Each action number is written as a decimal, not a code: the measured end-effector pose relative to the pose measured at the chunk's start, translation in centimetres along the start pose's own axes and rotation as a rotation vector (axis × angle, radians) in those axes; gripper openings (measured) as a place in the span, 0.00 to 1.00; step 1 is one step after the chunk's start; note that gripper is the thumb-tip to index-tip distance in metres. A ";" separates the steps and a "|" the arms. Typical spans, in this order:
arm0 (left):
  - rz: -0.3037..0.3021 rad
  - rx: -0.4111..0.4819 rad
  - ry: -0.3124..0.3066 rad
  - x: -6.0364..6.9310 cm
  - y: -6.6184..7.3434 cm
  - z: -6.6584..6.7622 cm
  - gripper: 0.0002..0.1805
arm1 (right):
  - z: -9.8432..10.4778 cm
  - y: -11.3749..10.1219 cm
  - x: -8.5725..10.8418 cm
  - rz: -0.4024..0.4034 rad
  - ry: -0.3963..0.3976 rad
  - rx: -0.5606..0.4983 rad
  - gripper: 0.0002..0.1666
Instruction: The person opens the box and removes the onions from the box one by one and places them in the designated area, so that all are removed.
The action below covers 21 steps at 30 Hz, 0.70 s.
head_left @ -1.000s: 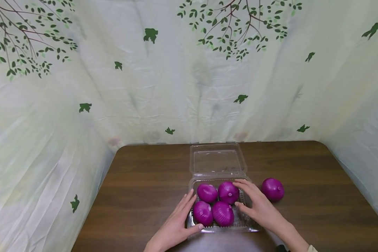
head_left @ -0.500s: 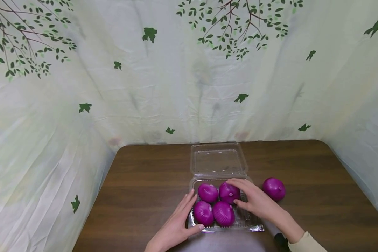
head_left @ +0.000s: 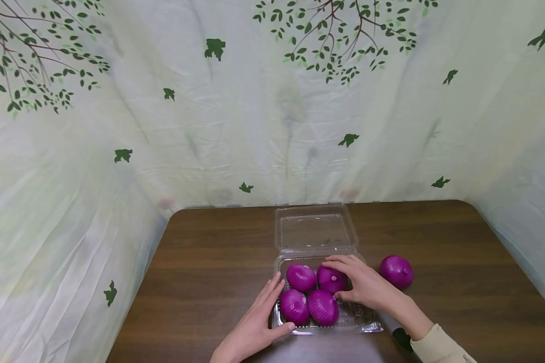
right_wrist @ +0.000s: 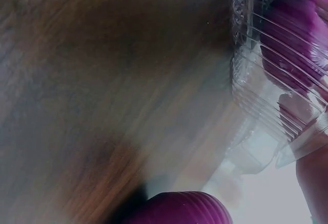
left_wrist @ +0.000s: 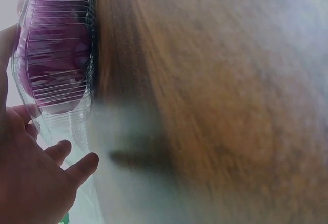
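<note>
A pale cloth (head_left: 272, 126) printed with leafy branches hangs behind and beside the brown wood-grained table (head_left: 200, 262). On the table, near the person, lies a clear plastic container (head_left: 317, 229) with ribbed walls; its long axis runs away from the person, its flat lid laid back towards the cloth. The left hand (head_left: 254, 322) rests against the container's left side, fingers straight and gripping nothing, thumb at the front rim. The right hand (head_left: 365, 285) reaches over the right side, fingers and thumb curled around the back-right onion (head_left: 330, 279) and partly covering it. Beside that onion in the base sit the front-right onion (head_left: 323, 307), front-left onion (head_left: 294, 306) and back-left onion (head_left: 301, 277), all rounded, glossy and purple. A loose onion (head_left: 396, 272) lies right of the container, beyond the right forearm, its pale tip facing right.
</note>
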<state>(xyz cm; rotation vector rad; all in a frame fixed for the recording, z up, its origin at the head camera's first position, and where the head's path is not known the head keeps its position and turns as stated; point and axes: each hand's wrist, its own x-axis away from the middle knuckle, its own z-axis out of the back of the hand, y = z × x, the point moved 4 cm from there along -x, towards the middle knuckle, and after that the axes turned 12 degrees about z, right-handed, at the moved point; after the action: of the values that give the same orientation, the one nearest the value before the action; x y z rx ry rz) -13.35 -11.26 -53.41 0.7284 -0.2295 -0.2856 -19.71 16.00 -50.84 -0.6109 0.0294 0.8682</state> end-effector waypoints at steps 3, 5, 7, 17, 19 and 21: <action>0.005 0.008 -0.001 0.0 0.0 0.0 0.50 | -0.1 0.1 -0.1 0.004 -0.009 0.019 0.42; 0.012 0.013 -0.005 0.0 -0.1 0.1 0.50 | -0.1 0.1 -0.1 0.008 -0.013 0.031 0.43; 0.010 0.014 -0.006 0.0 -0.1 0.0 0.50 | 0.0 0.2 -0.2 0.014 -0.015 0.041 0.43; 0.015 0.015 -0.003 -0.1 -0.1 0.0 0.50 | -0.1 0.3 -0.3 0.014 -0.055 0.085 0.48; 0.017 0.016 -0.004 0.0 -0.1 0.0 0.50 | -0.1 0.3 -0.3 0.021 -0.052 0.094 0.49; 0.020 0.016 -0.006 0.0 -0.1 -0.1 0.50 | -0.2 0.3 -0.2 0.027 -0.048 0.104 0.50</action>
<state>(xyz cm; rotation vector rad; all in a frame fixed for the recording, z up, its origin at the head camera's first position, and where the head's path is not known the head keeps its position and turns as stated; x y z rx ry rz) -13.33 -11.29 -53.52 0.7410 -0.2450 -0.2667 -20.00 15.88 -51.10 -0.4930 0.0394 0.9013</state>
